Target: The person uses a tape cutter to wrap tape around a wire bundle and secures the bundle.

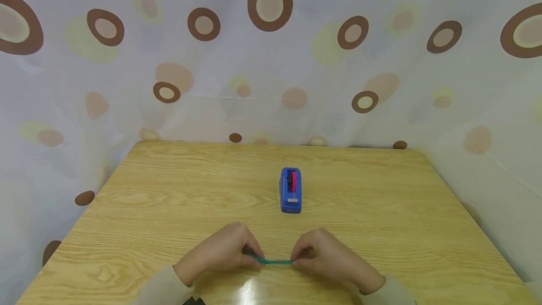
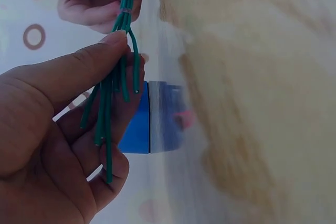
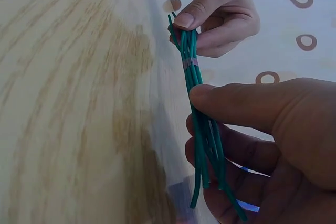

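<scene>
A thin bundle of green wires (image 1: 276, 262) stretches between both hands, low over the front of the table. My left hand (image 1: 230, 248) pinches one end between thumb and fingers; loose wire ends fan out over its palm in the left wrist view. The other end is pinched by my right hand (image 1: 326, 255), with wire ends of uneven length splaying past its fingers. Around the middle of the bundle runs a narrow pinkish band (image 3: 190, 62), seen in both wrist views. Beyond the hands, a blue tape dispenser (image 1: 290, 204) with a pink roll stands upright.
The wood-grain table (image 1: 169, 187) reaches back to a pale curtain (image 1: 271, 55) patterned with brown rings and spots. More of this cloth hangs along both sides. A small dark object (image 1: 194, 301) shows at the bottom edge beside the left sleeve.
</scene>
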Demonstrator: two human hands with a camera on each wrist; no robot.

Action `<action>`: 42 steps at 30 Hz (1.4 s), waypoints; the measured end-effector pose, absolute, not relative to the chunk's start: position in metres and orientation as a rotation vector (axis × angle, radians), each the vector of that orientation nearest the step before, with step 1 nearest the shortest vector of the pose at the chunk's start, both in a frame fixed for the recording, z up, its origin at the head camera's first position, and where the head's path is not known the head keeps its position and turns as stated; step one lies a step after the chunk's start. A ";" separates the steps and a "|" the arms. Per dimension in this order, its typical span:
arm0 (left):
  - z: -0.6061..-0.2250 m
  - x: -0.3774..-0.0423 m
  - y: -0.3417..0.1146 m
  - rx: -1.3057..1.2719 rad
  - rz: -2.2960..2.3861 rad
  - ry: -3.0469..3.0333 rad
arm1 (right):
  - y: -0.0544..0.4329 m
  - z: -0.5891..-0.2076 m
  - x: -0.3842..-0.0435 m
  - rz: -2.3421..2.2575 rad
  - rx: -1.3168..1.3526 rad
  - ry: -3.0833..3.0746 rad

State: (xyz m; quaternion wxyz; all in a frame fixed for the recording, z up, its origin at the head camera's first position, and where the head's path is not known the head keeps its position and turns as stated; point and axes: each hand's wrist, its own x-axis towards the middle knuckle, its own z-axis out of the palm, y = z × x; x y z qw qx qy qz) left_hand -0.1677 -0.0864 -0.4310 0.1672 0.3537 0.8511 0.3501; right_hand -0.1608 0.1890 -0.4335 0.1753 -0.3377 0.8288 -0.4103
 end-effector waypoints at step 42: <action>-0.430 -0.167 -0.085 1.008 0.815 2.470 | 0.185 -0.441 -0.163 -0.981 -0.946 2.380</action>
